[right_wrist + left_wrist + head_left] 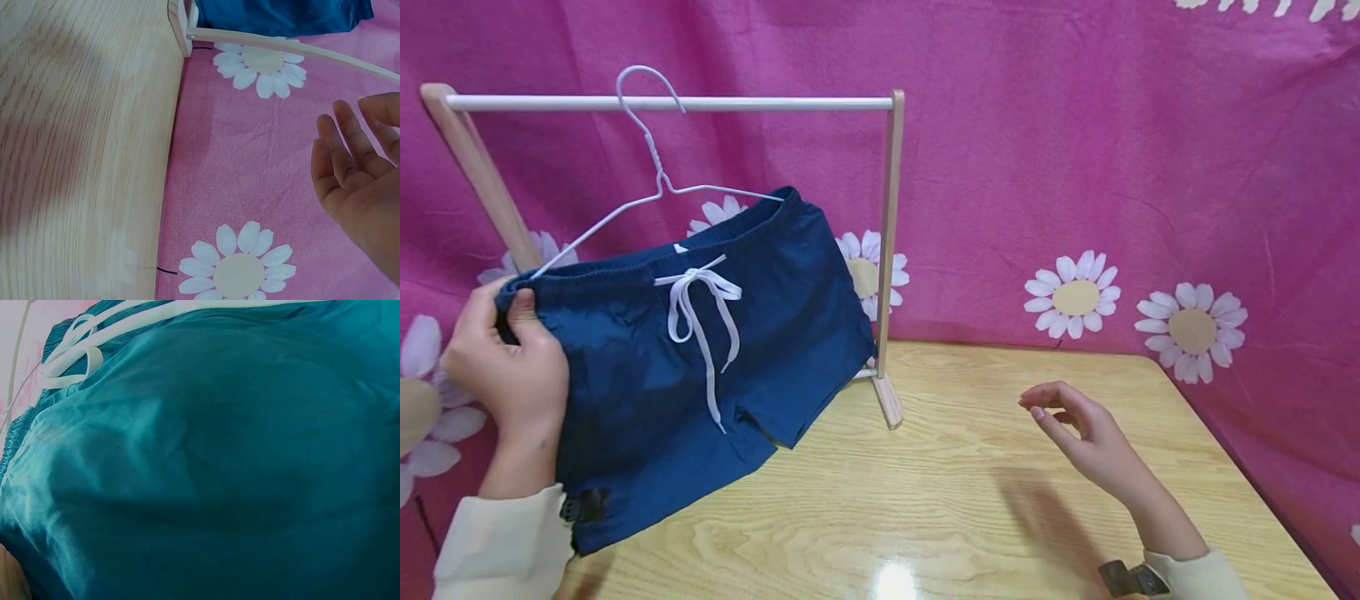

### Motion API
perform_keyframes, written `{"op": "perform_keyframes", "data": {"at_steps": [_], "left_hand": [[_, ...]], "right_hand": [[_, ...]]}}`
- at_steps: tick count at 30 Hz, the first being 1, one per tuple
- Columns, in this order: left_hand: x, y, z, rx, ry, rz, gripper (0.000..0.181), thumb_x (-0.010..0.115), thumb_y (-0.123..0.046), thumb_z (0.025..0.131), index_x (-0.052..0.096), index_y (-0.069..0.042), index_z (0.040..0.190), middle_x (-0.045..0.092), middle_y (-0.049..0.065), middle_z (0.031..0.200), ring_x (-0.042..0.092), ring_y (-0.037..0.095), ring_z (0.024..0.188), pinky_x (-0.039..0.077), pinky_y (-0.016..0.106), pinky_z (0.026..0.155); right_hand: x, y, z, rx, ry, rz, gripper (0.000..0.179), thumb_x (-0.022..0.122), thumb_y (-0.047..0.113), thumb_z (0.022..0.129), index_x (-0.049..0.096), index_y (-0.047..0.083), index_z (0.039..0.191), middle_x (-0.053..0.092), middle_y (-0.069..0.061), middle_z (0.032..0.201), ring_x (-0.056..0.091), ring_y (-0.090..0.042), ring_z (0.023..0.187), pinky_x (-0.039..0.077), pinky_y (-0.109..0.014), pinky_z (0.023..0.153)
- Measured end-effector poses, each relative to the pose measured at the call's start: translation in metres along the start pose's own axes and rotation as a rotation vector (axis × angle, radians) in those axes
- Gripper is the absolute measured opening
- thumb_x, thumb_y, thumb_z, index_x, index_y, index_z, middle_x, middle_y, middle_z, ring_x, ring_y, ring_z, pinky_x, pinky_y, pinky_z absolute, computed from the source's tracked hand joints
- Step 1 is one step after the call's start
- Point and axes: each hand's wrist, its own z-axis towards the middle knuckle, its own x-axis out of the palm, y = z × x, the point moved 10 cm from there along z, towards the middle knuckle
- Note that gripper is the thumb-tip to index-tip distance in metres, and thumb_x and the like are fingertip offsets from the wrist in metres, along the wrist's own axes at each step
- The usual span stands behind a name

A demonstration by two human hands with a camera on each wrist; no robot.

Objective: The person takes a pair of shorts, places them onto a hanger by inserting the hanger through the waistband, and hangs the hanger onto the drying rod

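Observation:
Navy shorts [625, 375] with a white drawstring bow [700, 287] hang from a white wire hanger [658, 179], whose hook is over the rack's white bar [790, 104]. My left hand [512, 358] pinches the waistband at its left end, thumb in front, close to the hanger's lower corner. That side of the shorts sits lower than the right side. In the left wrist view the blue fabric [219, 456] fills nearly everything. My right hand [1090, 437] is over the table at the right, fingers loosely curled with nothing in them, also seen in the right wrist view.
The small rack has wooden posts [891, 233] and a wooden foot [887, 404] on the light wood table [940, 467]. Behind it hangs a pink cloth [1000, 167] printed with white daisies [1075, 296]. The table's right edge runs along the cloth.

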Motion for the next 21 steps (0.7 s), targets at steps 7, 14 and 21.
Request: {"op": "perform_keyframes", "data": {"at_steps": [7,14,21], "left_hand": [[0.016,-0.014,0.007,0.032,0.009,-0.035,0.041,0.058,-0.037,0.102,0.075,-0.003,0.116,0.075,0.011,0.114,0.066,0.006,0.110,0.046,0.018,0.099],[0.034,-0.023,0.013,-0.020,0.009,-0.108,0.037,0.063,-0.033,0.100,0.075,-0.003,0.117,0.074,0.008,0.117,0.065,0.006,0.110,0.045,0.018,0.100],[0.052,-0.031,0.015,-0.030,0.029,-0.114,0.036,0.061,-0.034,0.101,0.075,-0.006,0.118,0.075,0.009,0.114,0.066,0.007,0.106,0.045,0.017,0.096]], "right_hand": [[-0.003,0.001,-0.004,0.007,-0.003,-0.018,0.018,0.060,0.000,0.100,0.067,0.006,0.115,0.070,0.003,0.108,0.065,-0.005,0.101,0.049,-0.018,0.087],[-0.006,-0.002,-0.009,0.035,0.009,-0.023,0.017,0.062,0.004,0.100,0.066,0.009,0.116,0.069,0.003,0.109,0.065,-0.010,0.102,0.049,-0.018,0.087],[-0.009,-0.002,-0.011,0.032,0.007,-0.045,0.018,0.062,0.002,0.099,0.066,0.008,0.116,0.069,0.003,0.108,0.065,-0.007,0.101,0.050,-0.019,0.086]]}}
